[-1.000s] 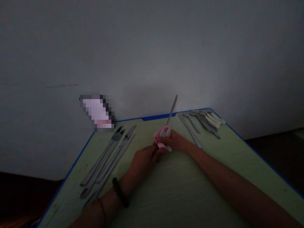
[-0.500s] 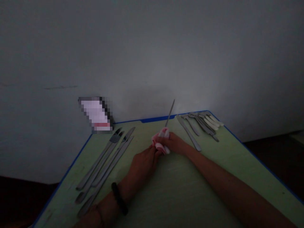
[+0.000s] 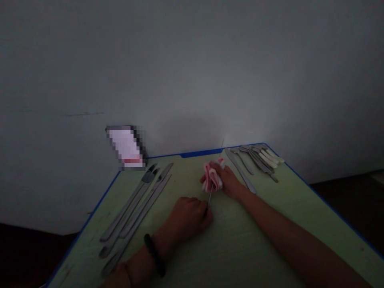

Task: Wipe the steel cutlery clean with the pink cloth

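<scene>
our left hand (image 3: 192, 216) grips the knife (image 3: 209, 197) handle close in, blade pointing away through the pink cloth (image 3: 212, 176) our right hand (image 3: 230, 183) squeezes

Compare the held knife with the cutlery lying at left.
The held knife is gripped by the left hand, and the right hand wraps pink cloth around it; the left cutlery lies bare, untouched. The held knife shows only a sliver; the left cutlery shows whole. Both are metal.

Slim metal knife (image 3: 209, 195) angled away, handle end near; bunched pink cloth (image 3: 212, 176) wrapped round its blade.
</scene>
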Tool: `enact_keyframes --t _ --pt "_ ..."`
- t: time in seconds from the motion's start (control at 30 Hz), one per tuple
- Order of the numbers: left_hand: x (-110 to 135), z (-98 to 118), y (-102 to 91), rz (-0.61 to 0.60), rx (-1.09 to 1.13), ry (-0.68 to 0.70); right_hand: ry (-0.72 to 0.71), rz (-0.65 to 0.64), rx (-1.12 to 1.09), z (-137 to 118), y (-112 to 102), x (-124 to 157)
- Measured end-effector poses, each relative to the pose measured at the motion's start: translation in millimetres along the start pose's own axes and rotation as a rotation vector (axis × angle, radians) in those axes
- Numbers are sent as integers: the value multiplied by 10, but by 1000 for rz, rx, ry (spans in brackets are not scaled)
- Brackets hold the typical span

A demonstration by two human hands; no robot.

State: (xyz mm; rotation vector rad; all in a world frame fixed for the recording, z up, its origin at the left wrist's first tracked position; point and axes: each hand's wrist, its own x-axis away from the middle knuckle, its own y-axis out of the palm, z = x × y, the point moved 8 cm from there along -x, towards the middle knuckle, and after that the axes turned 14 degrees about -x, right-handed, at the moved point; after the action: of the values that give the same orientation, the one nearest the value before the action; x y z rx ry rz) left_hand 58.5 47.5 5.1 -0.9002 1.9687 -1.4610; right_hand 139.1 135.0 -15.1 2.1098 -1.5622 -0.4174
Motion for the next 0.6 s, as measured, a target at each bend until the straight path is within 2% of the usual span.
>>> enact_keyframes --t 0.17,0.23,0.43,0.6 --pt "-12 -197 35 -51 98 -224 -17 -79 130 46 114 12" --pt "-27 -256 60 -66 110 -273 -24 -82 199 84 153 27" --pt "-56 -222 101 -63 135 -235 -82 5 347 115 134 4" --pt "-71 -221 152 -97 132 -273 -165 131 467 18 46 -164"
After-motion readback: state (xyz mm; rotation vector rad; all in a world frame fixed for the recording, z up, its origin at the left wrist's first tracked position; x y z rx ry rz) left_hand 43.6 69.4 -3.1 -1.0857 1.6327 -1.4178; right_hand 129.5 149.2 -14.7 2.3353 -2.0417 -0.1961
